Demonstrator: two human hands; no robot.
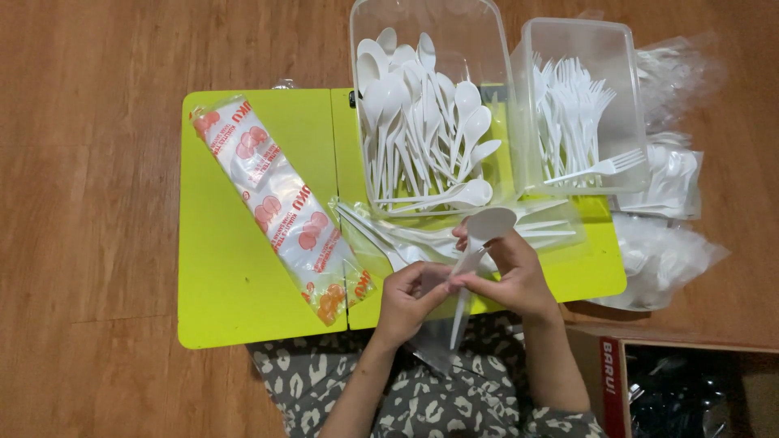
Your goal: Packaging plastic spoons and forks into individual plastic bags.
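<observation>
Bright, even overhead light w/ soft shadows, mild glare on clear plastic (hands slightly motion-blurred), edges sharp.

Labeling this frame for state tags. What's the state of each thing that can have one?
Spoon tub: open, filled with white spoons.
Fork tub: open, holds white forks.
Printed bag pack: lying flat on the green table.
White spoon: held in right hand, handle in a clear sleeve.
Left hand: pinching the sleeve.

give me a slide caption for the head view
Both hands, left and right, hold a white spoon over a green table beside tubs of spoons and forks.
</observation>
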